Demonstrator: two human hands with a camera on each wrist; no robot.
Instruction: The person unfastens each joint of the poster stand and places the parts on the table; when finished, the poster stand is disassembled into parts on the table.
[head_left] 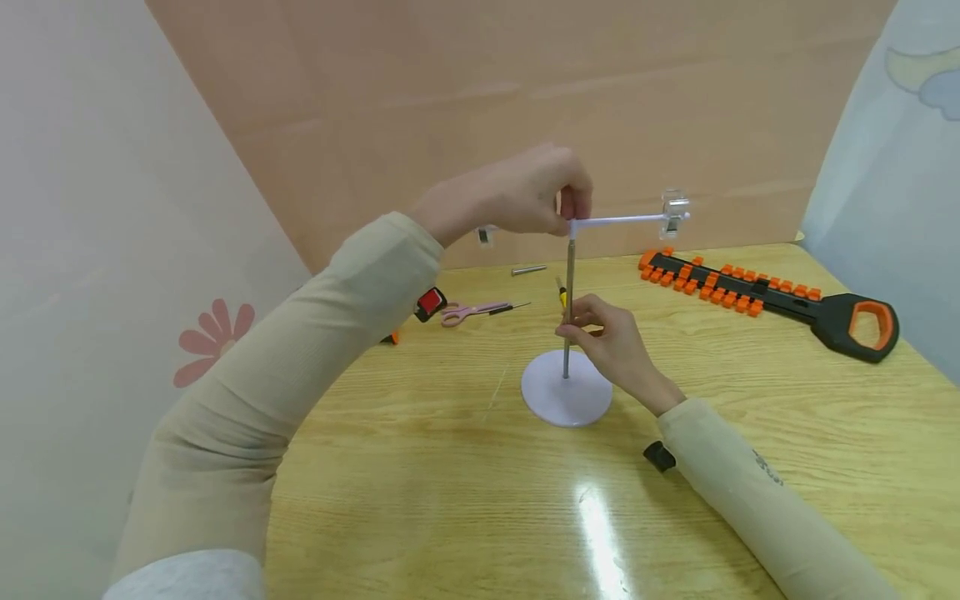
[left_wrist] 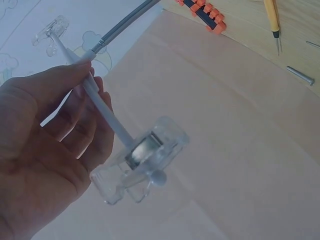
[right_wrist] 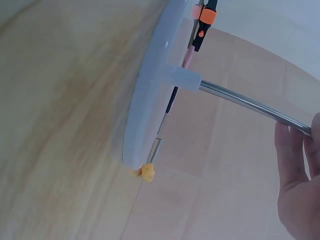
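A white T-shaped crossbar (head_left: 622,220) tops a thin metal pole (head_left: 570,271), which stands upright on a round white base (head_left: 551,408). Clear plastic clips sit at both ends of the bar; the right one (head_left: 673,213) shows fully in the head view, the other clip (left_wrist: 147,157) up close in the left wrist view. My left hand (head_left: 525,193) pinches the crossbar at its middle joint between thumb and fingers. Lower down, my right hand (head_left: 613,340) pinches the pole above the base, thumb on the near side.
Behind the stand lie pink scissors (head_left: 457,315), a small black-handled screwdriver (head_left: 502,309), a metal bolt (head_left: 528,270) and a yellow-handled tool (left_wrist: 271,17). An orange-and-black rack (head_left: 738,287) lies far right. A small black piece (head_left: 659,456) rests near my right sleeve.
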